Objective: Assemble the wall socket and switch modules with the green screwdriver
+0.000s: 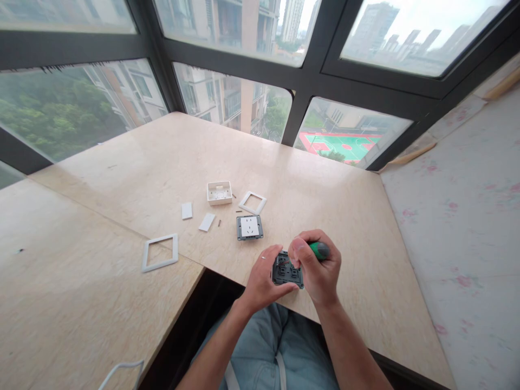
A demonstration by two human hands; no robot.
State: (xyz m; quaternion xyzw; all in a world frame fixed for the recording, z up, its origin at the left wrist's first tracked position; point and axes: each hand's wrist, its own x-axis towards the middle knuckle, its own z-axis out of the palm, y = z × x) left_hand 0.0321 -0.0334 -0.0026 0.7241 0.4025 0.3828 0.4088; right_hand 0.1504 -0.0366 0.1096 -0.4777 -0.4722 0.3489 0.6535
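Observation:
My left hand (263, 278) grips the edge of a dark grey switch module (287, 272) at the front edge of the counter, thumb below and fingers above. In my right hand (320, 268) is a screwdriver with a green and black handle (319, 250). Its tip is over the module's inner parts; whether it touches them I cannot tell. Just beyond my hands lies a socket module (249, 227) with a white face. A white frame (252, 202) and a white mounting box (219, 193) are farther back.
Two white rocker plates (187, 210) and several small screws (220, 222) lie left of the socket. Another white frame (160, 253) rests farther left. A white cable (122, 365) hangs near the lower left edge. Windows border the counter (345, 195); a papered wall (463, 233) stands right.

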